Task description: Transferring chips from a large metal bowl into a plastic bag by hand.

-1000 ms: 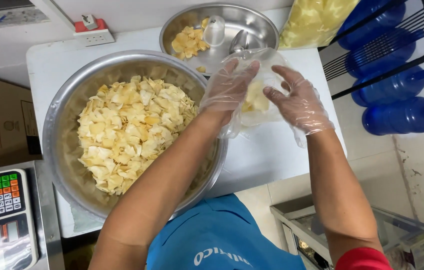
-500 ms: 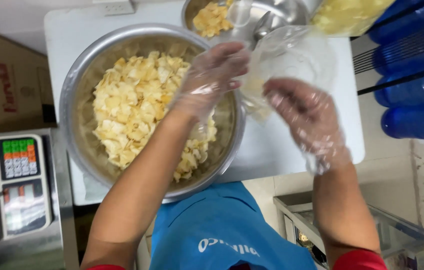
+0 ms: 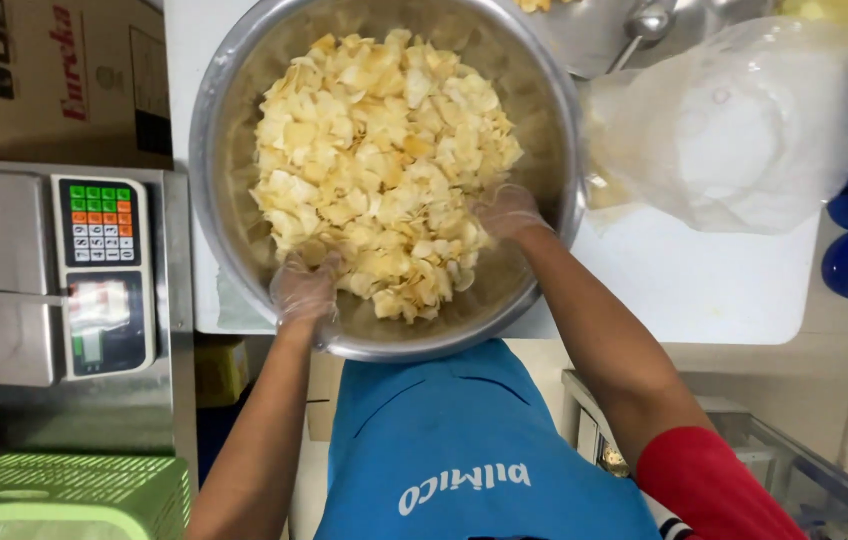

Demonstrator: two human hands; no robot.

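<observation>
- Chips, pale yellow, heaped in a big steel bowl on the white surface.
- Left hand, in a clear glove, cupped into the heap's near edge; right hand, gloved, fingers buried in chips; whether either grips, cannot tell.
- Clear plastic bag right of bowl, open and loose.
- Brown carton with red lettering far left; scale keypad, green and orange keys, below it.
- Green crate bottom left.
</observation>
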